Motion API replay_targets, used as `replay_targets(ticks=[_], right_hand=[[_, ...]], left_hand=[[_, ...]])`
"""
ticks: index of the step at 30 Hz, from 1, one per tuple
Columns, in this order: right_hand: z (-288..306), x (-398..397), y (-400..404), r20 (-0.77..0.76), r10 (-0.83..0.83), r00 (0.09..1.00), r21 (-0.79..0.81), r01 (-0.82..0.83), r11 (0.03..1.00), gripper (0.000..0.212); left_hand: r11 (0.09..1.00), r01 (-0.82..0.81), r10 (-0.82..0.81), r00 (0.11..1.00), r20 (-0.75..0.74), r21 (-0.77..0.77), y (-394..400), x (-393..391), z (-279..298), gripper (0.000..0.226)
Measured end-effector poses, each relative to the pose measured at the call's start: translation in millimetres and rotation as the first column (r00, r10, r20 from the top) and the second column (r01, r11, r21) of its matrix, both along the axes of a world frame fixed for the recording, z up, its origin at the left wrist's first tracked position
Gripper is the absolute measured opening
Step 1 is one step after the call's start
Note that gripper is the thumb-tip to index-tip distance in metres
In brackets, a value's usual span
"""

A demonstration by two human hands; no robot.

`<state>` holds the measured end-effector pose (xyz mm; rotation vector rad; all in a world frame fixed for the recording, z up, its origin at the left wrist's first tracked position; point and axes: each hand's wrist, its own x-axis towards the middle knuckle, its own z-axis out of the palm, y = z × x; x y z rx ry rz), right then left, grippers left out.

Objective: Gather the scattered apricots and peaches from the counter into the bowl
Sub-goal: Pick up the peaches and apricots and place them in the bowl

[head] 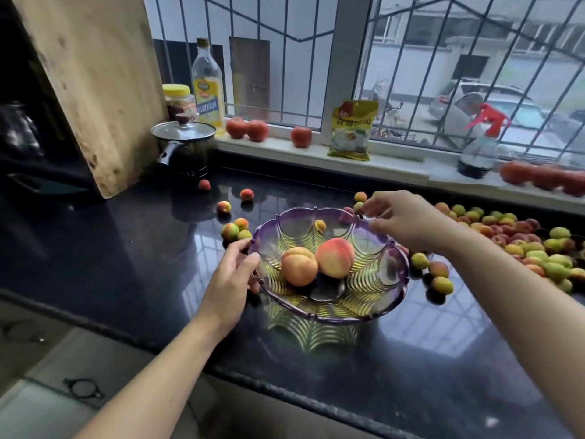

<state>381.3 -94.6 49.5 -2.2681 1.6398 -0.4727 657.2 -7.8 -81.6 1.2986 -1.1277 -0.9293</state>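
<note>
A purple-rimmed glass bowl [373, 312] stands on the black counter [126, 264]. Two peaches [299, 265] [335, 257] lie inside it, and a small apricot [320, 225] shows by its far wall. My left hand [229, 282] grips the bowl's left rim. Over the far right rim my right hand [403, 218] hovers, fingers loosely spread and nothing visibly in them, close to two small apricots [360, 201] behind the bowl. Scattered apricots [235, 229] lie left of the bowl, and a big heap of fruit [519, 239] fills the right side.
Behind the fruit at the back left stands a lidded black pot [185, 147], and a wooden board [95, 83] leans beside it. The windowsill holds an oil bottle [207, 87], jar [179, 101], yellow bag [351, 129], spray bottle [479, 147] and red tomatoes [247, 128].
</note>
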Motion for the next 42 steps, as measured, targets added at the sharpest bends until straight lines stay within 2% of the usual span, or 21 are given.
replay_targets(ticks=[5, 7, 9, 11, 13, 15, 18, 22, 23, 24, 26, 27, 29, 30, 32, 35, 38, 41, 42], right_hand=[[1.1, 66.2, -19.9, -0.04, 0.094, 0.995, -0.057, -0.096, 0.994, 0.022], [4.6, 109.6, -30.6, -0.058, 0.172, 0.983, -0.098, -0.177, 0.979, 0.024], [2.7, 151.9, -46.5, -0.115, 0.258, 0.959, -0.093, -0.269, 0.959, 0.025], [-6.1, 190.3, -64.2, -0.247, 0.322, 0.914, -0.039, -0.341, 0.939, 0.03], [-20.0, 219.4, -80.1, -0.409, 0.365, 0.836, 0.052, -0.378, 0.924, 0.045], [-35.4, 239.6, -96.1, -0.524, 0.396, 0.754, 0.123, -0.393, 0.911, 0.057], [-50.6, 255.6, -110.4, -0.621, 0.441, 0.648, 0.206, -0.409, 0.889, 0.06], [-55.3, 256.8, -106.9, -0.687, 0.417, 0.595, 0.203, -0.394, 0.896, 0.04], [-51.3, 251.7, -103.4, -0.678, 0.38, 0.629, 0.151, -0.387, 0.91, 0.035], [-46.7, 243.4, -103.8, -0.619, 0.336, 0.709, 0.084, -0.366, 0.927, 0.03], [-25.9, 217.2, -100.8, -0.373, 0.27, 0.888, -0.05, -0.31, 0.95, 0.026], [-11.2, 198.1, -94.9, -0.226, 0.23, 0.947, -0.113, -0.26, 0.959, 0.027], [13.9, 153.6, -76.6, 0.042, 0.158, 0.987, -0.207, -0.146, 0.967, 0.029], [21.6, 130.6, -63.8, 0.116, 0.147, 0.982, -0.216, -0.119, 0.969, 0.029], [23.3, 91.3, -39.6, 0.13, 0.113, 0.985, -0.11, -0.099, 0.989, 0.025], [0.8, 57.2, -21.8, 0.021, 0.041, 0.999, 0.055, -0.042, 0.998, 0.025], [-19.0, 49.3, -20.2, 0.043, 0.005, 0.999, 0.054, -0.007, 0.998, 0.025], [-18.4, 45.7, -10.1, 0.046, -0.077, 0.996, -0.019, 0.078, 0.997, 0.025], [-14.7, 41.6, -0.9, 0.1, -0.112, 0.989, -0.016, 0.114, 0.993, 0.023]], left_hand=[[0.999, -0.025, 0.025, 0.999, 0.04, 0.019, -1.1, 3.4, -1.1, 0.031], [0.999, -0.037, 0.036, 0.999, 0.013, 0.02, -3.0, 5.8, 1.2, 0.036], [0.998, -0.063, 0.063, 0.996, -0.067, 0.003, -4.1, 9.0, 3.2, 0.037], [0.99, -0.142, 0.144, 0.965, -0.218, 0.028, -8.1, 15.1, 3.2, 0.031], [0.977, -0.198, 0.214, 0.912, -0.35, 0.082, -9.5, 20.0, 5.1, 0.025], [0.972, -0.213, 0.235, 0.888, -0.396, 0.099, -10.8, 22.6, 5.8, 0.022], [0.977, -0.197, 0.215, 0.926, -0.311, 0.086, -10.7, 22.2, 2.3, 0.021], [0.978, -0.196, 0.206, 0.957, -0.202, 0.068, -9.4, 19.7, 0.0, 0.021], [0.979, -0.193, 0.202, 0.963, -0.178, 0.067, -9.2, 18.5, 0.6, 0.021], [0.98, -0.189, 0.197, 0.967, -0.162, 0.067, -9.0, 17.2, 1.1, 0.02], [0.98, -0.185, 0.193, 0.972, -0.133, 0.068, -8.3, 14.2, 2.4, 0.02], [0.981, -0.184, 0.19, 0.976, -0.109, 0.061, -7.6, 13.0, 2.1, 0.02], [0.984, -0.176, 0.177, 0.983, -0.046, 0.037, -6.9, 10.5, 0.4, 0.022], [0.985, -0.172, 0.172, 0.985, -0.023, 0.023, -6.5, 8.9, -0.1, 0.023], [0.985, -0.171, 0.171, 0.985, 0.011, -0.011, -7.6, 6.3, -1.4, 0.025], [0.988, -0.148, 0.152, 0.986, 0.07, -0.052, -7.4, 2.9, -3.1, 0.024], [0.997, -0.07, 0.075, 0.991, 0.113, -0.045, -4.6, 3.1, -4.0, 0.048], [0.998, -0.018, 0.027, 0.985, 0.169, -0.056, -3.4, 2.1, -2.7, 0.059], [0.999, -0.005, 0.015, 0.982, 0.188, -0.054, -3.4, 2.0, -2.0, 0.061]])
